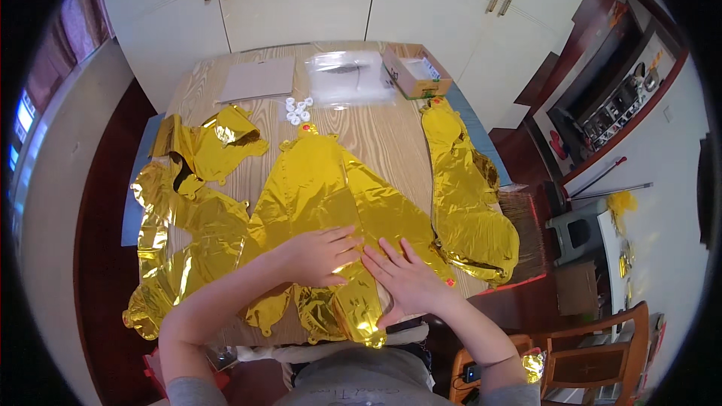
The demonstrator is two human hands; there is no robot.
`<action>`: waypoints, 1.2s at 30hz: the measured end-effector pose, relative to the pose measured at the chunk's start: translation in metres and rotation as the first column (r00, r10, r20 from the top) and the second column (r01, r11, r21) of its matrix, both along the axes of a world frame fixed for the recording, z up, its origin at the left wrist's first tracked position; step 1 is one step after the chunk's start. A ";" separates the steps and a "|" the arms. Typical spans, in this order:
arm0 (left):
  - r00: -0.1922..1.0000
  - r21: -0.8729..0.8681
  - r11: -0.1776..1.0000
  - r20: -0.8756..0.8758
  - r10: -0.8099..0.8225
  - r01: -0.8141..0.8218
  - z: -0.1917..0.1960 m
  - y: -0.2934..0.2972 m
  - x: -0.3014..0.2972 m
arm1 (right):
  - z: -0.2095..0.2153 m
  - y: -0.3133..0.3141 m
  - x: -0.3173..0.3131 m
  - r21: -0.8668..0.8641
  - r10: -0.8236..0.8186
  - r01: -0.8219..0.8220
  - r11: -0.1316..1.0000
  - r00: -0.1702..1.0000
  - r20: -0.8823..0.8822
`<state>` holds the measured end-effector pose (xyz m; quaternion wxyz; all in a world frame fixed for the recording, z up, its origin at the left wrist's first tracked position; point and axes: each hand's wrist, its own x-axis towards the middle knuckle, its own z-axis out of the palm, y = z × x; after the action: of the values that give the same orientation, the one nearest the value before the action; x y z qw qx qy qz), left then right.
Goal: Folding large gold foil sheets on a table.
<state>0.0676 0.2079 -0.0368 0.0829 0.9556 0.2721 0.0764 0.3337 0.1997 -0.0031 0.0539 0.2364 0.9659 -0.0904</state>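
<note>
A flat gold foil balloon (320,184) lies spread across the middle of the wooden table (376,131). My left hand (322,256) rests palm down on its lower part, fingers spread toward the right. My right hand (406,274) also lies flat on the foil just beside it, fingers apart and pointing up-left. Neither hand grips anything. More gold foil balloons lie at the left (180,210) and along the right table edge (466,195).
At the far side of the table are a grey card sheet (259,79), a clear plastic bag (346,75), a small open cardboard box (415,71) and several small white rings (297,110). White cupboards stand behind. A wooden chair (594,357) is at lower right.
</note>
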 end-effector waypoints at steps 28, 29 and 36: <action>1.000 0.080 0.997 -0.005 0.010 -0.009 0.021 -0.014 0.011 | -0.042 -0.063 0.041 0.346 0.286 -0.125 0.930 0.838 -0.465; 1.000 0.082 0.997 -0.007 0.013 -0.012 0.021 -0.015 0.010 | -0.043 -0.065 0.043 0.346 0.291 -0.127 0.930 0.828 -0.479; 1.000 0.083 0.997 -0.012 0.008 -0.007 0.017 -0.015 0.011 | -0.003 -0.032 0.046 -0.089 -0.068 0.035 0.995 0.915 -0.399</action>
<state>0.0782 0.1925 -0.0200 0.0414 0.9577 0.2727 0.0820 0.3800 0.1680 -0.0056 -0.1384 0.2357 0.9455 -0.1768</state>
